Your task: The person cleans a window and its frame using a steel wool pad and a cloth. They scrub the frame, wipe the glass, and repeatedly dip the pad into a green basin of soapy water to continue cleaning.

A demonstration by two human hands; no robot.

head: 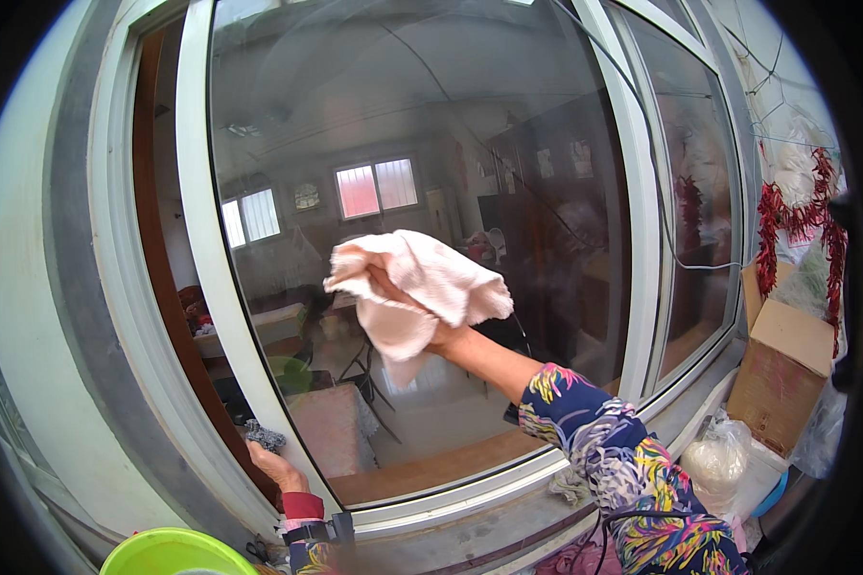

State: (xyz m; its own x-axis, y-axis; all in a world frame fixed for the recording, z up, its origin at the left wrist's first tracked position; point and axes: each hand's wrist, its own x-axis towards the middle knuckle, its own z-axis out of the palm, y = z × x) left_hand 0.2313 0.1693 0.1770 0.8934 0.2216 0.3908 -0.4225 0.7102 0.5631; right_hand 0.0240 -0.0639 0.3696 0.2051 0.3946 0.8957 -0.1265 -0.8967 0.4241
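A pale pink cloth (431,277) lies against the large glass pane (417,208) of a sliding window, with my right hand (403,295) gripping it from beneath; folds cover most of the fingers. Low on the left, my left hand (277,463) is at the white window frame (234,287), beside the open gap. A dark grey scouring pad or mesh scrubber (265,435) shows at its fingertips, held against the frame. Through the glass a room with a pink-covered table is visible, mixed with reflections.
A lime green basin (176,550) stands at the bottom left. On the right are a cardboard box (784,366), a filled plastic bag (719,456) and hanging strings of dried red chillies (769,237). A grey rag (568,483) lies on the sill; a dark cable hangs across the window.
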